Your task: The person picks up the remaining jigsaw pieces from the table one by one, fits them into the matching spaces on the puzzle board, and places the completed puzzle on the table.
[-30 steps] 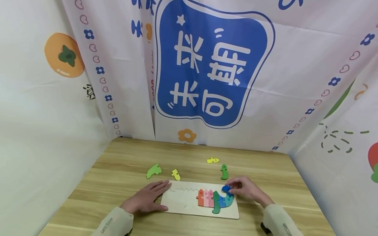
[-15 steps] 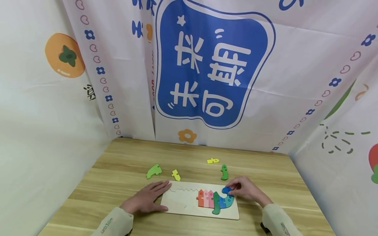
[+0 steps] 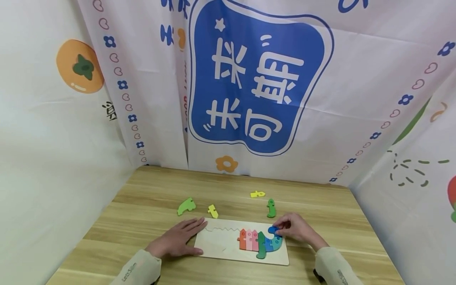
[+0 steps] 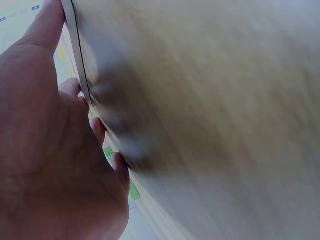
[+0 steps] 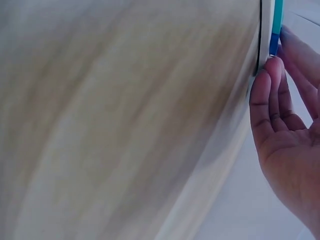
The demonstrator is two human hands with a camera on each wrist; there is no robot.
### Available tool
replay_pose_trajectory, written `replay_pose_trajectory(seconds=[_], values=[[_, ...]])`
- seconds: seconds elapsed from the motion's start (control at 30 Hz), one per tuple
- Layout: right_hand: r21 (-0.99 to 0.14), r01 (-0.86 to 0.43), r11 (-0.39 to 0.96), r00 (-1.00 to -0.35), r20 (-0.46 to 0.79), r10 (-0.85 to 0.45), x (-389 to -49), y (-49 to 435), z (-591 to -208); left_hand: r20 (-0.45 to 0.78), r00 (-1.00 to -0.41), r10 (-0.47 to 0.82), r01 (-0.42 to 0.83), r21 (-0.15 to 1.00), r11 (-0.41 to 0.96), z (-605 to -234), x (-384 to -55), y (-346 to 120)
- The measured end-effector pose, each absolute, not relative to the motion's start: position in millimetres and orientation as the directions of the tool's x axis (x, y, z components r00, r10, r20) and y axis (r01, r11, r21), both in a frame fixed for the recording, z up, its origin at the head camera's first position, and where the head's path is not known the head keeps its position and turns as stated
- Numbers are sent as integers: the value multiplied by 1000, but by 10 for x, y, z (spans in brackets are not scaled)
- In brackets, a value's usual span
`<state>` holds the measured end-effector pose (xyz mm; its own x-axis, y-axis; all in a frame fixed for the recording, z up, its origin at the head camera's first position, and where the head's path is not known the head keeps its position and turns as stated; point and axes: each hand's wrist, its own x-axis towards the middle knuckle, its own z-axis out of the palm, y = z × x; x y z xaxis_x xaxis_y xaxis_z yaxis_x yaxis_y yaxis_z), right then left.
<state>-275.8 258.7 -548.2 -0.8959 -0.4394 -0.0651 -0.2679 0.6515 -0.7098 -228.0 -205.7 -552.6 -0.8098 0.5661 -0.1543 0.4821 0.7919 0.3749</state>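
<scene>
A pale wooden puzzle board (image 3: 213,243) lies on the table. My left hand (image 3: 176,238) rests at its left edge with fingers and thumb spread; the left wrist view shows the fingers (image 4: 98,131) along that edge. Over the board's upper right corner, my right hand (image 3: 296,227) pinches a dark blue puzzle piece (image 3: 272,229) between thumb and fingers, partly hiding it. Below it sit a teal piece (image 3: 277,242) and a mid-blue piece (image 3: 268,244). To their left stand a dark green piece (image 3: 261,245), pink pieces (image 3: 252,240) and an orange-red piece (image 3: 242,240).
Beyond the board lie loose pieces: a light green one (image 3: 187,206), a yellow one (image 3: 213,211), another yellow one (image 3: 257,194) and a green one (image 3: 271,208). Printed cloth (image 3: 156,118) hangs behind the wooden table (image 3: 153,190) and along its sides.
</scene>
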Motion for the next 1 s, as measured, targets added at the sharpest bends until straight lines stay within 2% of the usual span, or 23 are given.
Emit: replay_pose_trajectory(seconds=[0.27,0.37,0.6,1.0], values=[[-658,-240,714,-918,-86,-388,-2680,2573,-5415,-152,-802,578,488,392,780,-5505,-2279,-2066],[-619,-270,738,-908,-92,-410,-2558,2586,-5374,-159,-808,567,477,388,789,-5534,-2290,-2069],[-575,-284,768,-864,-193,-464,-2298,2640,-5319,-159,-806,570,476,398,784,-5549,-2303,-2065],[-547,-305,780,-853,-208,-479,-2238,2627,-5317,-143,-800,582,492,398,774,-5587,-2312,-2088]])
